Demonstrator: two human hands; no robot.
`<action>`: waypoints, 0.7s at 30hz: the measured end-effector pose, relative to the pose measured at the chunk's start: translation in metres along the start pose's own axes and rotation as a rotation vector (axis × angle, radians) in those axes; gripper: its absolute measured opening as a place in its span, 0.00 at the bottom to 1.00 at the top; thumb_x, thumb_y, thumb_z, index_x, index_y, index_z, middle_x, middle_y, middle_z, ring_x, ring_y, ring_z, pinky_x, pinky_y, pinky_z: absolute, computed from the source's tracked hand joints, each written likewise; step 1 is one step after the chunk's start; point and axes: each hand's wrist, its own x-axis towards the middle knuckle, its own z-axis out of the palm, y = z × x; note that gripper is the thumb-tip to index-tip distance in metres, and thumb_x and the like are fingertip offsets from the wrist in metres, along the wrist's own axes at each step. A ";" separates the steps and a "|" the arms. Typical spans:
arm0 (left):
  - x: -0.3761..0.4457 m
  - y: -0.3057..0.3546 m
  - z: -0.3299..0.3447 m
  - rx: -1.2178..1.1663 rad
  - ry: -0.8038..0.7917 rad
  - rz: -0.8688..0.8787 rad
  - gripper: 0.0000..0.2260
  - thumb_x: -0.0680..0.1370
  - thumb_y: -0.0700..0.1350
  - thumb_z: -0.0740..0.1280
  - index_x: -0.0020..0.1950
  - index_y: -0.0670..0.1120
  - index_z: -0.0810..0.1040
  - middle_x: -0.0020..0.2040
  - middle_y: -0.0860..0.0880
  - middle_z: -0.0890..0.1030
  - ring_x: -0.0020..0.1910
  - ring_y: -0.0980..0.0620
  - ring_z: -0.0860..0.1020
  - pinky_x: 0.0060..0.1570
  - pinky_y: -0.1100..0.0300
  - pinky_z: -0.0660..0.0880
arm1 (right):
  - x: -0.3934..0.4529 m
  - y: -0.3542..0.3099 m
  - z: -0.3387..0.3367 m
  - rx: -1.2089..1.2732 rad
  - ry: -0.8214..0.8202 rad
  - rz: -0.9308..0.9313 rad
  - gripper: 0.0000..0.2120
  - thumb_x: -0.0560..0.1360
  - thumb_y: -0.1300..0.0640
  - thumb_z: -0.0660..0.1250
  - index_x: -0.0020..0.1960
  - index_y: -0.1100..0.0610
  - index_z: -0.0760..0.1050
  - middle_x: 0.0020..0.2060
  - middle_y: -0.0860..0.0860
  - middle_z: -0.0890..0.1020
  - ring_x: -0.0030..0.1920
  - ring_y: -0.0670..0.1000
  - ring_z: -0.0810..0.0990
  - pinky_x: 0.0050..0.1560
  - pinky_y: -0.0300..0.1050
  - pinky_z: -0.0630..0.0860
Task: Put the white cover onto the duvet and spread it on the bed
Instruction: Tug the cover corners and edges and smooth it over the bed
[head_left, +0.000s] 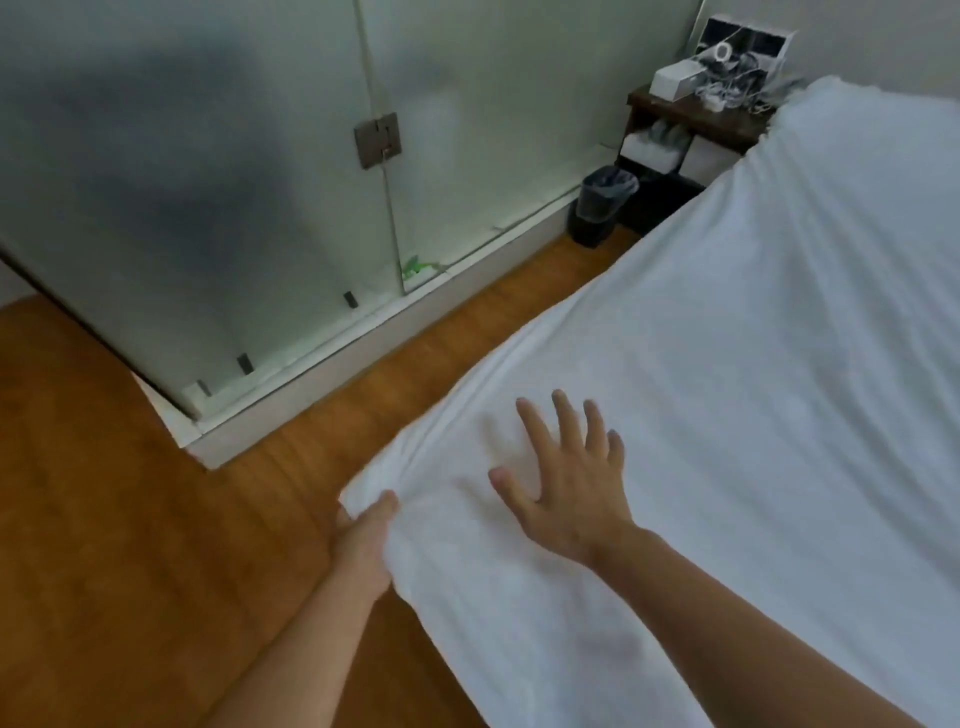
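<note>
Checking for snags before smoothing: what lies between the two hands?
Head view: only bunched white cover, pinched at its corner by the left hand; right hand lies flat.

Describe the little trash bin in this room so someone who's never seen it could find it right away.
Follow the frosted glass wall along the wooden floor toward the far corner, where a dark nightstand stands beside the bed. The trash bin stands on the floor just left of that nightstand. It is the only small, dark, round container there, lined with a bag gathered at its rim.
</note>
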 end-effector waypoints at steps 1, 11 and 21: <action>0.014 -0.017 -0.004 0.108 -0.036 -0.077 0.32 0.73 0.51 0.78 0.74 0.49 0.70 0.67 0.44 0.78 0.59 0.41 0.80 0.54 0.43 0.81 | 0.011 0.003 0.015 -0.066 -0.092 0.023 0.40 0.74 0.23 0.40 0.81 0.39 0.36 0.82 0.52 0.40 0.80 0.68 0.39 0.75 0.72 0.47; -0.005 0.056 0.109 0.999 -0.465 0.901 0.24 0.81 0.57 0.59 0.77 0.56 0.65 0.78 0.52 0.62 0.77 0.53 0.61 0.74 0.51 0.64 | 0.098 0.035 0.001 -0.218 -0.052 0.042 0.33 0.76 0.26 0.48 0.71 0.43 0.69 0.71 0.51 0.71 0.70 0.64 0.68 0.65 0.64 0.60; 0.084 0.104 0.272 1.939 -1.068 0.734 0.34 0.66 0.79 0.58 0.67 0.64 0.61 0.63 0.59 0.73 0.62 0.55 0.75 0.63 0.54 0.72 | 0.177 0.114 0.038 -0.117 0.006 0.430 0.34 0.77 0.32 0.56 0.80 0.43 0.61 0.81 0.55 0.60 0.78 0.73 0.56 0.70 0.81 0.52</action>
